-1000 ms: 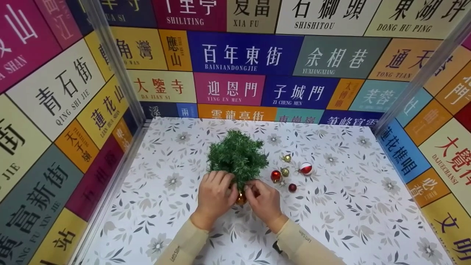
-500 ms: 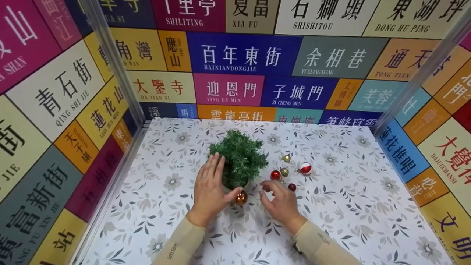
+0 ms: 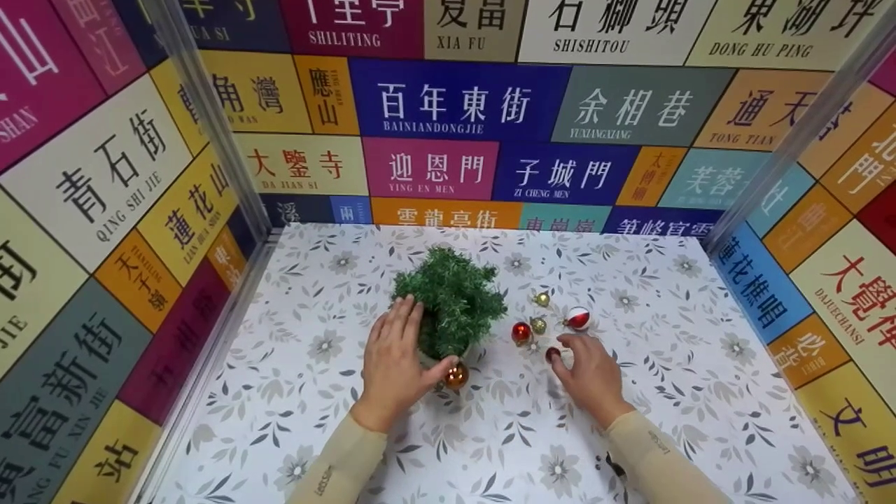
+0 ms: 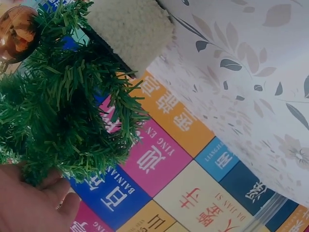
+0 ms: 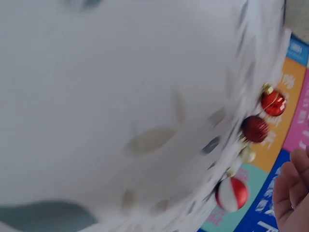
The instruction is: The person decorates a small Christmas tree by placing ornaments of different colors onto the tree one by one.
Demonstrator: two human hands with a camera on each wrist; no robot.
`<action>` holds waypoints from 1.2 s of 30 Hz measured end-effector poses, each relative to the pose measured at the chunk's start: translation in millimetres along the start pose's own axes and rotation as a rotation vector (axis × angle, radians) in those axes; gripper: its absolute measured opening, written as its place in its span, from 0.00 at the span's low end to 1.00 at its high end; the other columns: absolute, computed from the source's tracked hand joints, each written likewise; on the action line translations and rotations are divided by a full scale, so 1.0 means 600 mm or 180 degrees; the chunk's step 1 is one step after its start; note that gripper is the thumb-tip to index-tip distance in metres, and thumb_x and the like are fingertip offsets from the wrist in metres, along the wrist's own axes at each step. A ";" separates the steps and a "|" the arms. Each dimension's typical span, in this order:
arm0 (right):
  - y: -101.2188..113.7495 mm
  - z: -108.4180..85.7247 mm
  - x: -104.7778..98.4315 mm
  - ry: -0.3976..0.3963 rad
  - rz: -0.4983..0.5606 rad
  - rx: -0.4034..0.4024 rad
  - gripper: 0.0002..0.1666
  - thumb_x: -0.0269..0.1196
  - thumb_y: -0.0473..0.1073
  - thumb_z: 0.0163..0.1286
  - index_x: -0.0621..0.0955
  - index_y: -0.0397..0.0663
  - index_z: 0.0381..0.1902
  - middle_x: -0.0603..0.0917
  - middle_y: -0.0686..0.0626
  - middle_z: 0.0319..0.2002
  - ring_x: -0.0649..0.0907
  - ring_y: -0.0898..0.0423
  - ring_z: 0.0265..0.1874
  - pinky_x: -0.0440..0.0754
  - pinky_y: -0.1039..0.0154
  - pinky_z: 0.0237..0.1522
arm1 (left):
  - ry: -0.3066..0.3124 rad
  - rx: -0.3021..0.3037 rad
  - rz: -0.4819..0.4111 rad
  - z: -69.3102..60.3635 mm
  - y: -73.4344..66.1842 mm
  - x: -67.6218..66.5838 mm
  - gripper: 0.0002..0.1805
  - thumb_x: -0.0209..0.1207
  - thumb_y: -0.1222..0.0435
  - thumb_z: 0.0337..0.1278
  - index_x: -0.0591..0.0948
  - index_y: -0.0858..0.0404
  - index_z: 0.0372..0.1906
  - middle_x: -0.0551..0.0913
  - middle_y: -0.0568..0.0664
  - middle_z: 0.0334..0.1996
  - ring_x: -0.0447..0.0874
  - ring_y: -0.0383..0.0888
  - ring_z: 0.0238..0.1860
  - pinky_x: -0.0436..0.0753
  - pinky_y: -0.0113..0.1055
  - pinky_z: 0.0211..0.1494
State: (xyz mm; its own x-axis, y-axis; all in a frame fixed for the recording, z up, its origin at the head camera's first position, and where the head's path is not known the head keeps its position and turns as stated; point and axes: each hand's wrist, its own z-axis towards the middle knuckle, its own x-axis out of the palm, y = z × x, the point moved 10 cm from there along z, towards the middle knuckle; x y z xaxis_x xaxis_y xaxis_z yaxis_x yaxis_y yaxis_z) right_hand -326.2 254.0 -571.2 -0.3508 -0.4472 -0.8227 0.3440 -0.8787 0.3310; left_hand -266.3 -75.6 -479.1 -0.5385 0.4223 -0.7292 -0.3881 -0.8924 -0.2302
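While the left hand (image 3: 392,357) lies against the miniature artificial Christmas tree (image 3: 458,294), fingers nearly straight, the right hand (image 3: 591,381) has thumb and fingers narrowly parted at the dark red bauble (image 3: 551,355) on the bench (image 3: 672,399); contact is unclear. Ideally, pinch lightly across its middle, since it could roll toward the bright red bauble (image 3: 521,332), and leave the tree unjostled.
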 end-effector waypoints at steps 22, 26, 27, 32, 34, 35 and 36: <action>-0.037 0.002 0.064 0.0720 -0.0491 0.0339 0.21 0.70 0.56 0.62 0.82 0.51 0.46 0.80 0.48 0.37 0.81 0.47 0.36 0.80 0.46 0.33 | -0.0042 -0.0177 0.0317 0.001 -0.005 0.002 0.61 0.54 0.23 0.43 0.69 0.69 0.70 0.69 0.62 0.69 0.64 0.59 0.71 0.60 0.53 0.72; -0.032 0.002 0.063 0.0619 -0.0503 0.0252 0.18 0.70 0.54 0.63 0.82 0.51 0.45 0.81 0.48 0.36 0.82 0.46 0.35 0.80 0.45 0.32 | -0.0068 -0.0175 0.0296 0.001 -0.004 0.002 0.59 0.57 0.26 0.45 0.70 0.69 0.70 0.69 0.62 0.69 0.64 0.60 0.70 0.61 0.53 0.72; -0.032 0.002 0.063 0.0608 -0.0503 0.0248 0.18 0.70 0.54 0.63 0.82 0.51 0.45 0.81 0.48 0.36 0.82 0.46 0.35 0.80 0.45 0.32 | -0.0071 -0.0176 0.0291 0.001 -0.004 0.002 0.58 0.57 0.26 0.46 0.70 0.69 0.69 0.69 0.62 0.69 0.64 0.60 0.70 0.61 0.53 0.71; -0.035 0.002 0.066 0.0662 -0.0503 0.0290 0.17 0.69 0.54 0.64 0.83 0.52 0.44 0.80 0.50 0.35 0.82 0.47 0.33 0.80 0.46 0.32 | -0.0056 -0.0168 0.0268 -0.001 -0.002 0.004 0.56 0.56 0.28 0.48 0.71 0.69 0.68 0.69 0.63 0.69 0.64 0.60 0.70 0.61 0.54 0.71; -0.035 0.003 0.068 0.0695 -0.0489 0.0312 0.17 0.69 0.54 0.64 0.83 0.52 0.45 0.80 0.49 0.35 0.82 0.47 0.33 0.80 0.46 0.33 | -0.0023 -0.0181 0.0260 -0.002 0.000 0.006 0.55 0.56 0.28 0.50 0.71 0.69 0.69 0.69 0.62 0.69 0.64 0.60 0.71 0.61 0.54 0.71; -0.035 0.003 0.068 0.0705 -0.0481 0.0322 0.17 0.69 0.54 0.64 0.83 0.52 0.45 0.81 0.50 0.35 0.82 0.47 0.33 0.80 0.46 0.33 | -0.0006 -0.0185 0.0264 -0.002 0.000 0.007 0.55 0.55 0.28 0.51 0.71 0.69 0.69 0.68 0.62 0.69 0.63 0.60 0.71 0.60 0.53 0.72; -0.035 0.004 0.068 0.0708 -0.0472 0.0328 0.17 0.69 0.54 0.64 0.83 0.52 0.45 0.81 0.49 0.35 0.82 0.47 0.33 0.80 0.46 0.33 | 0.0009 -0.0190 0.0264 -0.002 0.001 0.007 0.54 0.54 0.28 0.52 0.70 0.69 0.69 0.68 0.62 0.69 0.63 0.59 0.71 0.60 0.53 0.72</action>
State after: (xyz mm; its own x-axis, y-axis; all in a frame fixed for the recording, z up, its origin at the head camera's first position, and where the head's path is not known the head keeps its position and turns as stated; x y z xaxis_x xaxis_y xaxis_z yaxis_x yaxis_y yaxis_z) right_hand -349.9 253.7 -610.7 -0.1870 -0.2751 -0.9431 0.2087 -0.9492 0.2355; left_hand -267.9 -74.6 -483.3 -0.5648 0.3463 -0.7491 -0.2970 -0.9322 -0.2070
